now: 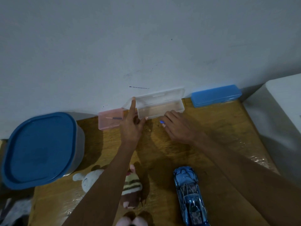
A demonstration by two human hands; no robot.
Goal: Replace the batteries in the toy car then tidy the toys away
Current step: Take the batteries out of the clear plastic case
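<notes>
Pinched in the right hand (177, 128), a small blue cylinder (161, 122); left hand (132, 124), forefinger extended, props the clear rectangular plastic case (161, 105) lid at twelve o'clock, glossy blue toy car (189, 193) at five.

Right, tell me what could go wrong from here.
1. The left hand props the clear case's lid with one fingertip; if it slips, the lid may drop onto the right hand.
2. The right hand pinches a small blue item at the case's edge; dropped, it could roll away on the table.
3. The toy car lies beside the right forearm and might get knocked.
</notes>
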